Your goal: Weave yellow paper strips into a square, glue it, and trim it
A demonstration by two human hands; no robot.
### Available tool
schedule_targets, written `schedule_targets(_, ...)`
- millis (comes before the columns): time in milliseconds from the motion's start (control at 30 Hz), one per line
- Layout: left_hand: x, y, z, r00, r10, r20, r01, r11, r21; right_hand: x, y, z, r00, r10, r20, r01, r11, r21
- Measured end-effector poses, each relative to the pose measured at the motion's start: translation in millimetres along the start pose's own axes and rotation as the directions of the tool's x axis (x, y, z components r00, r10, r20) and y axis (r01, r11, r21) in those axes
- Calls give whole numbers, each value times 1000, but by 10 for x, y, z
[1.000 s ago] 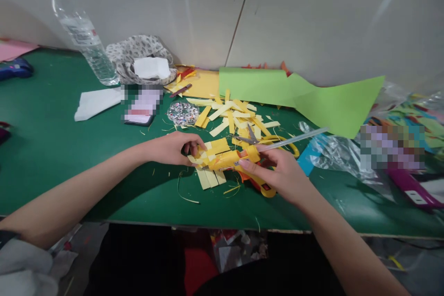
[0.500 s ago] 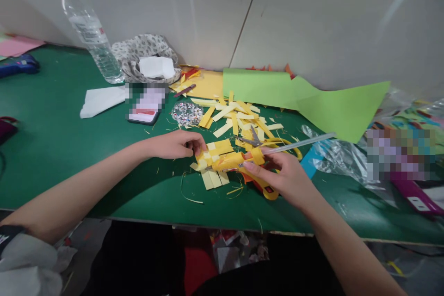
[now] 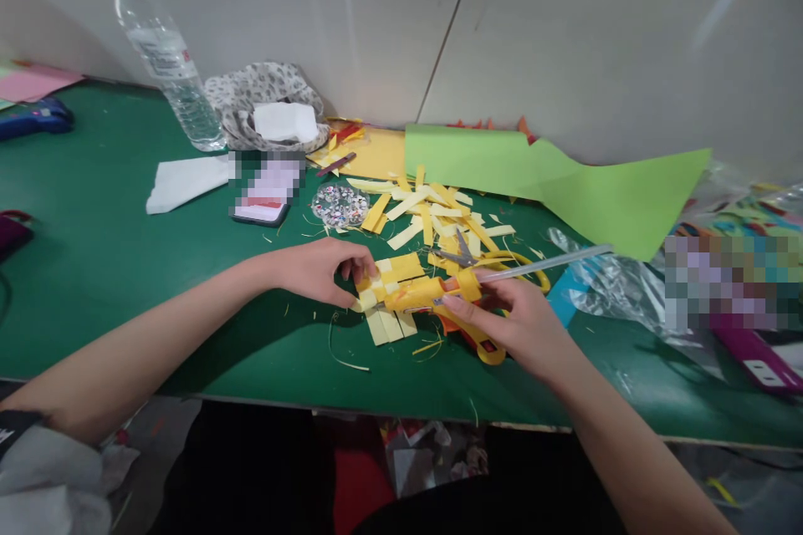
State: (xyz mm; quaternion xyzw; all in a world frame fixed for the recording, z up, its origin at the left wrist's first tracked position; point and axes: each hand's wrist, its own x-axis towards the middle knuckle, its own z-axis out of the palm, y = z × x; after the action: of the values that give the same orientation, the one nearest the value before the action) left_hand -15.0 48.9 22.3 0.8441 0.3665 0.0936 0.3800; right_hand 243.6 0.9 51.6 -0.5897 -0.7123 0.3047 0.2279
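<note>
Yellow glue gun (image 3: pixel 419 294) clamped in right hand (image 3: pixel 522 319), nose at woven strips (image 3: pixel 384 324) on worktop (image 3: pixel 94 267) | left hand (image 3: pixel 323 269) thumb dropped to strips' left edge, pinch unclear | strips likely steadied there

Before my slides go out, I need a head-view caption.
Right hand gripping a yellow glue gun, left hand at woven paper strips.
</note>
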Motion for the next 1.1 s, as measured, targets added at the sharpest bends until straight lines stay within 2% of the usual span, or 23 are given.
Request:
schedule_targets(233,31,-45,16,999,41,-34,-41,999,-9,-11,6,6,999,-34,-8,34,999,9)
schedule_targets(533,31,-67,28,994,-14,-108,9,999,-47,-22,-7,0,1000,-31,0,31,1000,7)
schedule_targets(700,45,-107,24,992,90,-92,-89,996,10,-21,-4,-3,1000,-2,7,2,1000,-5)
schedule_targets(833,61,-108,12,982,180,-54,-182,983,-32,-23,1,-2,1000,-16,-2,16,1000,-13)
schedule_targets(933,62,-93,11,986,159,-48,-162,985,-64,-25,2,-1,1000,-28,-9,28,999,-20)
schedule_targets(1100,47,-90,13,995,89,-39,-91,995,-30,-27,7,1,999,-45,-11,44,999,-16)
